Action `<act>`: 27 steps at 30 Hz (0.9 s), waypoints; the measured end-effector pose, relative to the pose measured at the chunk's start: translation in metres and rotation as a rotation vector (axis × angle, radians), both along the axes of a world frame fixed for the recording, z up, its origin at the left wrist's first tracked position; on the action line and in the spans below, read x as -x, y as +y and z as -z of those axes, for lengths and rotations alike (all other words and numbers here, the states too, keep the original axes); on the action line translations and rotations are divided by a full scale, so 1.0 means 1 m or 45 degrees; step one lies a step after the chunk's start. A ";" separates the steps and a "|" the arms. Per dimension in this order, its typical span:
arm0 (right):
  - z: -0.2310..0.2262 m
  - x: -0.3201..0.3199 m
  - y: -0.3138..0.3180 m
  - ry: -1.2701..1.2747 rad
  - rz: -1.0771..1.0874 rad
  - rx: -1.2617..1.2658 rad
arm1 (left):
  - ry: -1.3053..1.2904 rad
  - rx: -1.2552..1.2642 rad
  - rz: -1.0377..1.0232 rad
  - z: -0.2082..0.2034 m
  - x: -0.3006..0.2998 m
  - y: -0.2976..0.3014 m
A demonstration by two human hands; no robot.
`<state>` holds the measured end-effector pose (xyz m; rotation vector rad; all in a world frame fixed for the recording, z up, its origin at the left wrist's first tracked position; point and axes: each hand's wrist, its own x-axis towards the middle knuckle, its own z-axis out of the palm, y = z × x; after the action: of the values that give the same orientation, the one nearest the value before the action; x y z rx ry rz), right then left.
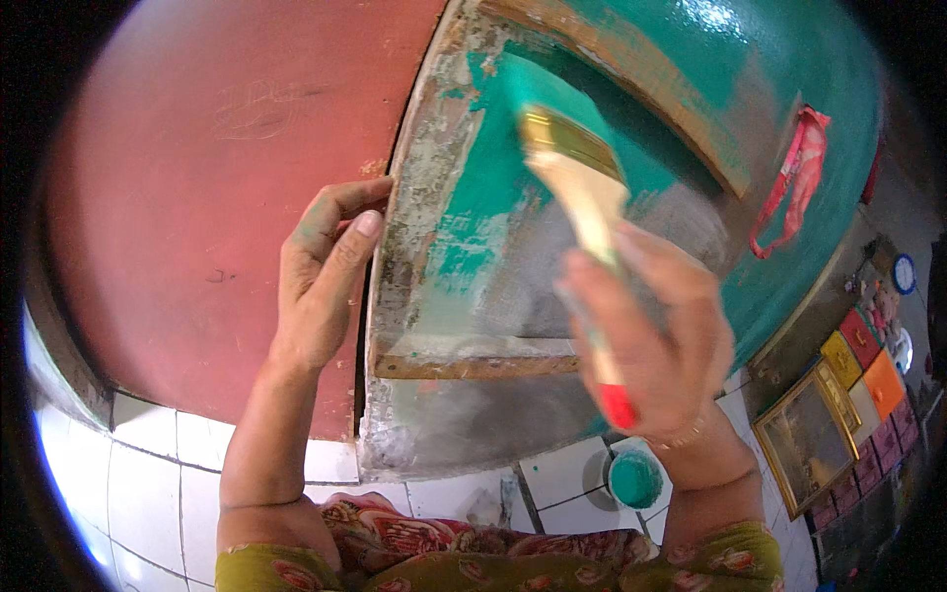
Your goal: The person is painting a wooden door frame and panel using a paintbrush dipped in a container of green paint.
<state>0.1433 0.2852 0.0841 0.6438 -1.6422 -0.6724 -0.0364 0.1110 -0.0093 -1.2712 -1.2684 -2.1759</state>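
As we hold the paintbrush (582,183) over the upper middle of the panel (523,286), the fingers of our right hand (671,326) are closed around its pale handle (592,212), red at the end; both hand and brush are blurred. Its green-coated bristles (552,89) lie before the panel's recessed face, though we cannot tell whether they touch. At the panel's left edge is our left hand (326,261), the forefinger (360,195) against that edge and the thumb (350,247) slightly apart from it. We see the panel part green, part bare grey. Left of the panel stands a red board (227,217); below the panel are white tiles (148,483) and a paint tub (636,504). A pink strap (794,183) is at the panel's right side. Beyond the panel, farther right, we find a gold frame (757,426), coloured drawers (885,383) and a blue-rimmed clock (905,274).
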 end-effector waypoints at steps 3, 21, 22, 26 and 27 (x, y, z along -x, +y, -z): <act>-0.006 0.033 0.005 -0.016 -0.119 -0.059 | -0.005 -0.036 0.063 0.000 0.002 0.002; 0.026 -0.058 0.181 0.307 0.422 0.776 | 0.023 0.030 -0.034 -0.002 -0.003 0.002; 0.027 -0.057 0.176 0.292 0.351 0.739 | 0.028 0.039 -0.059 -0.001 -0.003 -0.002; 0.030 -0.029 0.151 0.275 0.162 0.654 | -0.004 0.060 -0.139 0.001 0.002 -0.014; 0.030 -0.024 0.151 0.280 0.162 0.634 | -0.032 0.045 -0.118 0.004 0.005 -0.008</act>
<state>0.1676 0.4363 0.0538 0.1027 -1.5689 -0.3823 -0.0417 0.1031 -0.0129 -1.1771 -1.3533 -2.1202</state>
